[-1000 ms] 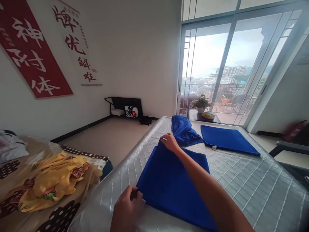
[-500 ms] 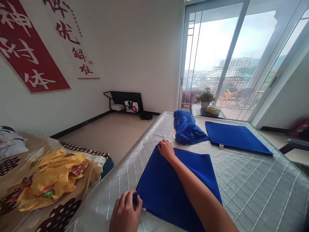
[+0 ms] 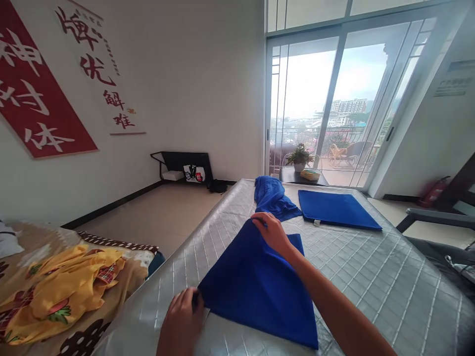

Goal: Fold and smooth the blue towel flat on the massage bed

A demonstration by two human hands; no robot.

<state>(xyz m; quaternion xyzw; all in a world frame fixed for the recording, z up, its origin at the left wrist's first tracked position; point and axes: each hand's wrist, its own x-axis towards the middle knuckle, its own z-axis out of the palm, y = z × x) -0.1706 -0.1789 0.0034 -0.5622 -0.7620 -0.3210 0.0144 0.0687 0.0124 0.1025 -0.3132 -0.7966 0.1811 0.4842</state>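
I'm pinching cloth (image 3: 256, 289) near corner in left hand (image 3: 181, 319), far corner in right hand (image 3: 273, 232); cloth stretching lengthwise between them.

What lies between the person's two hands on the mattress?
In the head view, only the blue cloth, held from the left hand to the right hand.

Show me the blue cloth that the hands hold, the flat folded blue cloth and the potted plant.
held blue cloth (image 3: 256, 287): head view, middle of its flat face.
folded blue cloth (image 3: 337, 210): head view, middle of its top.
potted plant (image 3: 298, 155): head view, its leaves.
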